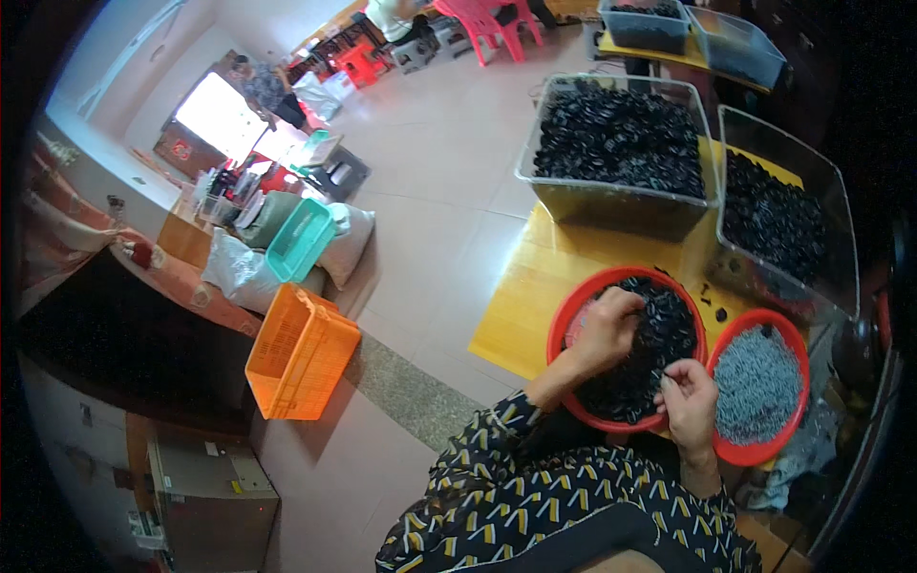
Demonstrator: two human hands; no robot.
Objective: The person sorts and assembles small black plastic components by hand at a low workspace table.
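Note:
A red basin (553, 336) full of small black plastic pieces (671, 320) stands right in front of me. Over its left half is my left hand (608, 332), fingers curled together in a pinch; whatever lies between them is hidden. My right hand (690, 399) is at the basin's near right rim, thumb and forefinger pressed together on something too small to name. Beside that hand, to the right, a second red basin (802, 368) holds many small silvery metal parts (757, 387), which look like screws. One black piece lies on top of them.
Two clear plastic bins, one large (621, 202) and one to its right (848, 229), hold black pieces on the yellow table (516, 310). Loose pieces lie by the basins. An orange crate (304, 358), a green tray (301, 239) and sacks (346, 244) stand left. People are farther back.

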